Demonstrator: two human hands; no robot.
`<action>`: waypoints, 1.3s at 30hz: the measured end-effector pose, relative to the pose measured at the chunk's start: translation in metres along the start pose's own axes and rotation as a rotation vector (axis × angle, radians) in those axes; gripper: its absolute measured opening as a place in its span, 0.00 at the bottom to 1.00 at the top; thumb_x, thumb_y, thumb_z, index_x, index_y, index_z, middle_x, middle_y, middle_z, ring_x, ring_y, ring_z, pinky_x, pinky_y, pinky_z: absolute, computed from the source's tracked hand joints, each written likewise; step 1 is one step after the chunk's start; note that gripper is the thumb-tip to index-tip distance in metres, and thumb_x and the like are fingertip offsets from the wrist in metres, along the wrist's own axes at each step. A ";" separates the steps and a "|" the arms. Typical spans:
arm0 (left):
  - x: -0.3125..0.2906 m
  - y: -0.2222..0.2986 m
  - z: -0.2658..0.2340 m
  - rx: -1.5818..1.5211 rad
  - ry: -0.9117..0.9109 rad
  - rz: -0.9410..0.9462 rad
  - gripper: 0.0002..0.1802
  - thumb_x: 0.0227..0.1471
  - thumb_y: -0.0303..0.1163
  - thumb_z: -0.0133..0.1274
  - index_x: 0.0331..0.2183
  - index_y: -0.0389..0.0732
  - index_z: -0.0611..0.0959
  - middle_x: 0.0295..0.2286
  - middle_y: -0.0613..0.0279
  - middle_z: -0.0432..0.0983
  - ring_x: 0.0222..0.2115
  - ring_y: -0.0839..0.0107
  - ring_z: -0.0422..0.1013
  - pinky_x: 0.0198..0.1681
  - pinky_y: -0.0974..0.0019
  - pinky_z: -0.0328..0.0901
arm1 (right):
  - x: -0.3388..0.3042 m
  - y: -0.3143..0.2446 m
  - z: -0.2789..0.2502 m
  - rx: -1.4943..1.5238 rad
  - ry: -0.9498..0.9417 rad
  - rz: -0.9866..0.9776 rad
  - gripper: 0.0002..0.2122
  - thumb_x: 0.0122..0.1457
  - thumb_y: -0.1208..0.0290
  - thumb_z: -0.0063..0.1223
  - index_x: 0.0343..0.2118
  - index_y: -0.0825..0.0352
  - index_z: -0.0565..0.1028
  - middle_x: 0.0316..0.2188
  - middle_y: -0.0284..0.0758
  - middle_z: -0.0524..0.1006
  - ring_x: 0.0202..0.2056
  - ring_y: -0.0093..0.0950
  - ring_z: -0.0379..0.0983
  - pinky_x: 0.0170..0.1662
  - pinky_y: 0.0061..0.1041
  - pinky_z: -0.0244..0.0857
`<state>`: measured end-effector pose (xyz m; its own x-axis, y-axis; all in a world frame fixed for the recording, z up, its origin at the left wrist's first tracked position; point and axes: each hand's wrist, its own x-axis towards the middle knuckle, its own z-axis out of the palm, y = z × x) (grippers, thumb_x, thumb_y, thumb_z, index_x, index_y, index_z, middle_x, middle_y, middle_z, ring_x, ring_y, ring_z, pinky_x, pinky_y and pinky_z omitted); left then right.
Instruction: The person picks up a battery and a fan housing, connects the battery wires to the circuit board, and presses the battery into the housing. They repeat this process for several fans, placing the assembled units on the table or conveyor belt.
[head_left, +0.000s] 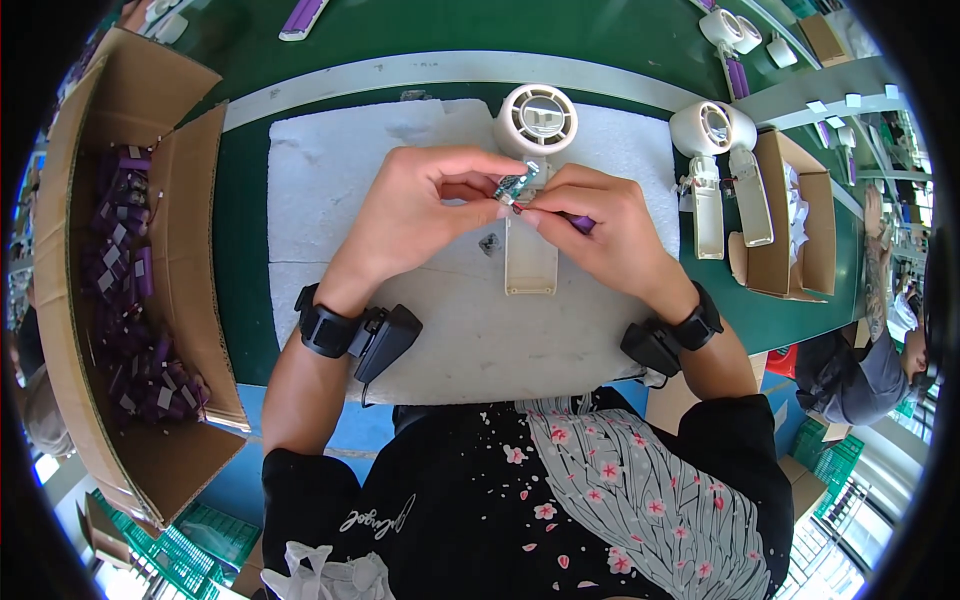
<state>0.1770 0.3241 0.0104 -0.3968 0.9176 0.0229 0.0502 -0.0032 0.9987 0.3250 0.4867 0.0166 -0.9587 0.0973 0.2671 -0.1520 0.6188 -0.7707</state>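
Observation:
My left hand (425, 205) is closed, its thumb and forefinger pinching a small green circuit board (513, 185). Close against it, my right hand (605, 220) pinches thin red and dark wires (517, 208) at the board's lower edge. A purple battery (581, 224) shows from under the right fingers; most of it is hidden by that hand. Behind and below both hands lies a cream handheld fan, its round head (537, 119) pointing away from me and its open handle shell (531, 262) toward me. The hands cover the stretch between head and handle.
A white foam pad (335, 180) lies under the work on the green table. At left stands a cardboard box (185, 200) of purple batteries. On the right are more fans (706, 185) and a smaller cardboard box (815, 240). Another person (850, 375) is at far right.

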 end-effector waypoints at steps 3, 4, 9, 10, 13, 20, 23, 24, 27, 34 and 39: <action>0.001 0.000 0.003 0.043 0.002 0.024 0.17 0.45 0.17 0.56 0.41 0.37 0.81 0.31 0.59 0.80 0.31 0.76 0.76 0.39 0.72 0.71 | -0.002 0.002 0.007 0.048 0.118 0.114 0.10 0.51 0.80 0.59 0.37 0.68 0.77 0.26 0.32 0.75 0.19 0.20 0.67 0.22 0.18 0.60; 0.001 -0.001 0.004 0.068 0.013 0.061 0.17 0.45 0.17 0.56 0.41 0.37 0.81 0.32 0.59 0.80 0.31 0.76 0.76 0.39 0.72 0.71 | -0.001 0.000 0.009 0.073 0.176 0.170 0.11 0.50 0.80 0.59 0.39 0.67 0.77 0.26 0.32 0.75 0.18 0.19 0.67 0.22 0.18 0.60; 0.000 0.003 0.008 0.122 0.044 0.084 0.17 0.45 0.17 0.55 0.41 0.36 0.82 0.32 0.57 0.80 0.30 0.75 0.76 0.39 0.71 0.72 | 0.003 -0.013 0.011 -0.125 0.235 0.115 0.16 0.48 0.79 0.62 0.42 0.64 0.75 0.26 0.31 0.75 0.17 0.18 0.66 0.21 0.16 0.61; 0.000 0.003 0.008 0.123 0.049 0.058 0.17 0.45 0.17 0.56 0.40 0.36 0.82 0.32 0.56 0.80 0.30 0.75 0.76 0.39 0.71 0.72 | 0.003 -0.011 0.012 -0.141 0.245 0.086 0.16 0.48 0.78 0.63 0.42 0.64 0.75 0.25 0.31 0.75 0.18 0.17 0.67 0.21 0.16 0.61; 0.000 0.001 0.009 0.091 0.056 0.076 0.16 0.45 0.17 0.56 0.39 0.34 0.82 0.32 0.55 0.80 0.30 0.75 0.76 0.39 0.70 0.72 | 0.003 -0.008 0.013 -0.173 0.263 0.029 0.16 0.46 0.77 0.65 0.40 0.63 0.76 0.25 0.30 0.75 0.18 0.16 0.67 0.21 0.16 0.62; -0.001 -0.008 0.009 0.025 0.090 0.092 0.15 0.45 0.17 0.56 0.39 0.32 0.82 0.32 0.56 0.80 0.29 0.73 0.77 0.37 0.71 0.73 | 0.003 -0.006 0.013 -0.202 0.282 0.054 0.15 0.45 0.76 0.66 0.38 0.63 0.77 0.26 0.30 0.75 0.18 0.16 0.67 0.21 0.16 0.62; -0.001 -0.009 0.010 0.005 0.095 0.091 0.14 0.45 0.17 0.56 0.38 0.32 0.83 0.31 0.56 0.80 0.29 0.73 0.78 0.35 0.71 0.73 | 0.002 -0.006 0.012 -0.219 0.275 0.054 0.15 0.45 0.76 0.66 0.38 0.63 0.77 0.25 0.30 0.75 0.19 0.17 0.68 0.22 0.16 0.63; -0.001 -0.008 0.010 0.066 0.101 0.127 0.14 0.44 0.17 0.56 0.38 0.32 0.83 0.30 0.56 0.80 0.29 0.72 0.78 0.35 0.71 0.73 | 0.002 -0.005 0.012 -0.228 0.273 0.055 0.16 0.44 0.76 0.67 0.39 0.63 0.78 0.25 0.30 0.75 0.19 0.17 0.68 0.22 0.16 0.63; -0.001 -0.007 0.011 0.187 0.111 0.196 0.14 0.44 0.18 0.57 0.38 0.32 0.83 0.30 0.55 0.80 0.28 0.71 0.78 0.33 0.72 0.72 | 0.003 -0.005 0.012 -0.232 0.281 0.034 0.16 0.44 0.76 0.67 0.39 0.63 0.78 0.26 0.31 0.76 0.20 0.19 0.71 0.23 0.17 0.65; -0.001 -0.004 0.012 0.376 0.116 0.226 0.14 0.44 0.16 0.56 0.37 0.34 0.84 0.28 0.59 0.79 0.25 0.75 0.76 0.28 0.75 0.70 | 0.004 -0.004 0.015 -0.266 0.303 -0.018 0.16 0.43 0.77 0.66 0.38 0.63 0.80 0.27 0.34 0.78 0.24 0.23 0.76 0.26 0.19 0.70; -0.001 -0.003 0.013 0.372 0.128 0.225 0.14 0.44 0.17 0.57 0.37 0.35 0.84 0.26 0.60 0.79 0.24 0.75 0.75 0.27 0.75 0.68 | 0.005 -0.008 0.016 -0.301 0.315 0.001 0.16 0.43 0.78 0.65 0.38 0.64 0.80 0.27 0.35 0.79 0.24 0.25 0.76 0.27 0.19 0.70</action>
<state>0.1887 0.3286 0.0065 -0.4471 0.8539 0.2665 0.4652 -0.0325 0.8846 0.3179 0.4702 0.0145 -0.8317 0.3019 0.4660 -0.0297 0.8139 -0.5803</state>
